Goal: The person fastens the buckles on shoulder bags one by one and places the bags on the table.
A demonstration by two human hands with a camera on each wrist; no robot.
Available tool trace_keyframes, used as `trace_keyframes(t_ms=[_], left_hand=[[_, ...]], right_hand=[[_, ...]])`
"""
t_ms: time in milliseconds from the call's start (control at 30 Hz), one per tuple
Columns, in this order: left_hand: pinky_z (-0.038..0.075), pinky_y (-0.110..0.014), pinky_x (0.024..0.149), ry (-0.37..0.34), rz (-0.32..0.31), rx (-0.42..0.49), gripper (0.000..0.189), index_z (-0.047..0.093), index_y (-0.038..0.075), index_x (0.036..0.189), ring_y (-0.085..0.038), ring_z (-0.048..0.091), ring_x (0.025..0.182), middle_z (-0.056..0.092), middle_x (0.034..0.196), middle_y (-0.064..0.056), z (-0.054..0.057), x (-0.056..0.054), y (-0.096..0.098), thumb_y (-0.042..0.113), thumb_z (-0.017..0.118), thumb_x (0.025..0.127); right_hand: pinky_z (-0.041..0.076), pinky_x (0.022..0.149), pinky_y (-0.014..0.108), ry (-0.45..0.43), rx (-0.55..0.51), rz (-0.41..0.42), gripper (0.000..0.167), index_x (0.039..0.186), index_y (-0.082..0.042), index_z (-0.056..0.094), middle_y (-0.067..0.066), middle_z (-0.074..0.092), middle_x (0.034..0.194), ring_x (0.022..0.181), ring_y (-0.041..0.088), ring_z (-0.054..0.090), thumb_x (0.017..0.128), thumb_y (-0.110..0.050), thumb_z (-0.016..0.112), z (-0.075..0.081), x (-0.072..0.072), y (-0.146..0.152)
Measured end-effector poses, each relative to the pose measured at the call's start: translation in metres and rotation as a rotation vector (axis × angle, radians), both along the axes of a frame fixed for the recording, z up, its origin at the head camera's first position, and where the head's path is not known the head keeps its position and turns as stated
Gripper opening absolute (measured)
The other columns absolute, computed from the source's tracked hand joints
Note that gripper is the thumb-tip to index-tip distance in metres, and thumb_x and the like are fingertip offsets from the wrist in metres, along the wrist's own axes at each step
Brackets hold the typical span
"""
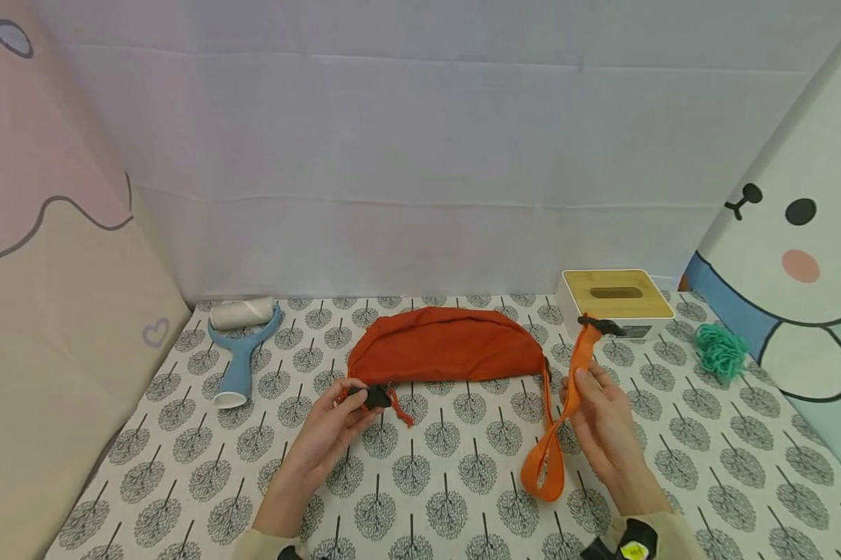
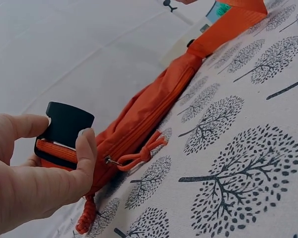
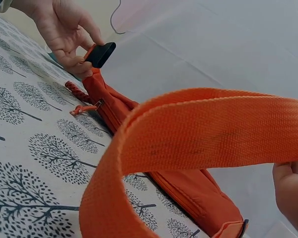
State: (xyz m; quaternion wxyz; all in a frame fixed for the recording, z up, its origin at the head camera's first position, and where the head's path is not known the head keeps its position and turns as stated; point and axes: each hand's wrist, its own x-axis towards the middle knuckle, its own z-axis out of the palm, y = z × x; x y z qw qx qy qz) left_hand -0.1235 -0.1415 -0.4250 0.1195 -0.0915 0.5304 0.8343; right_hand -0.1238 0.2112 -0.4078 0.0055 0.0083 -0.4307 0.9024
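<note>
The white, tree-printed tabletop [image 1: 444,509] extends nearward from the red-orange fabric waist bag [image 1: 448,346] lying toward its far edge. A white box with wooden lid [image 1: 633,308] and a blue-handled roller [image 1: 238,373] flank it, well apart. The hands are partly closed: the right [image 1: 605,424] pinches a flat orange webbing strap [image 1: 579,354]; the left [image 1: 332,428], a black plastic buckle [image 2: 69,121]. Teal yarn [image 1: 720,351] sits near the right edge.
</note>
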Motion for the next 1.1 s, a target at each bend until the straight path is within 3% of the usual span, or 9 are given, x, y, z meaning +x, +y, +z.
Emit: trace_keyframes(t_ms=[100,233,400,567,867,1100], left_hand=[[0.052,-0.028,0.091,-0.002,0.0,0.004,0.012,0.058,0.012,0.1,-0.022,0.059,0.097,0.033,0.137,-0.027,-0.0012,-0.0002,-0.0001,0.001,0.052,0.099],[0.051,-0.027,0.089,-0.005,-0.011,-0.019,0.014,0.058,0.014,0.101,-0.022,0.059,0.097,0.033,0.135,-0.024,-0.0019,-0.0004,-0.0005,0.002,0.052,0.099],[0.05,-0.024,0.087,0.006,-0.015,-0.021,0.016,0.06,0.015,0.1,-0.022,0.06,0.098,0.032,0.135,-0.023,-0.0017,-0.0002,-0.0009,0.001,0.053,0.098],[0.051,-0.022,0.085,0.007,-0.008,-0.016,0.016,0.061,0.014,0.101,-0.023,0.061,0.098,0.032,0.136,-0.023,-0.0017,0.0,-0.0013,0.0,0.055,0.097],[0.05,-0.022,0.079,0.003,-0.004,-0.06,0.016,0.061,0.015,0.11,-0.022,0.062,0.097,0.035,0.134,-0.019,-0.0033,-0.0003,-0.0024,0.005,0.054,0.099],[0.049,-0.022,0.078,-0.006,0.008,-0.075,0.018,0.06,0.013,0.116,-0.022,0.061,0.096,0.037,0.131,-0.018,-0.0016,-0.0005,-0.0015,0.006,0.053,0.1]], right_hand=[[0.048,0.077,0.019,0.035,0.024,0.033,0.021,0.122,-0.01,0.055,0.001,0.055,0.1,0.087,0.01,0.055,0.104,-0.01,0.045,-0.001,0.0002,0.0004],[0.049,0.077,0.02,0.078,0.021,0.08,0.025,0.117,-0.011,0.064,0.0,0.059,0.098,0.085,0.01,0.056,0.105,-0.009,0.042,-0.0025,-0.0015,0.0],[0.049,0.08,0.018,0.079,0.06,0.093,0.021,0.116,-0.01,0.061,0.0,0.06,0.104,0.09,0.009,0.058,0.104,-0.005,0.044,-0.0028,-0.0029,-0.0009],[0.051,0.084,0.018,0.089,0.133,0.117,0.029,0.125,-0.012,0.057,-0.001,0.065,0.11,0.098,0.007,0.063,0.101,0.0,0.047,-0.0012,-0.0037,-0.0011],[0.05,0.08,0.022,0.107,0.302,0.175,0.027,0.121,-0.012,0.06,-0.003,0.064,0.1,0.088,0.008,0.06,0.101,0.001,0.048,0.0017,-0.0049,-0.0038],[0.052,0.083,0.022,0.098,0.347,0.167,0.025,0.116,-0.012,0.063,-0.002,0.065,0.103,0.091,0.008,0.063,0.1,0.0,0.05,0.0035,-0.0052,-0.0074]])
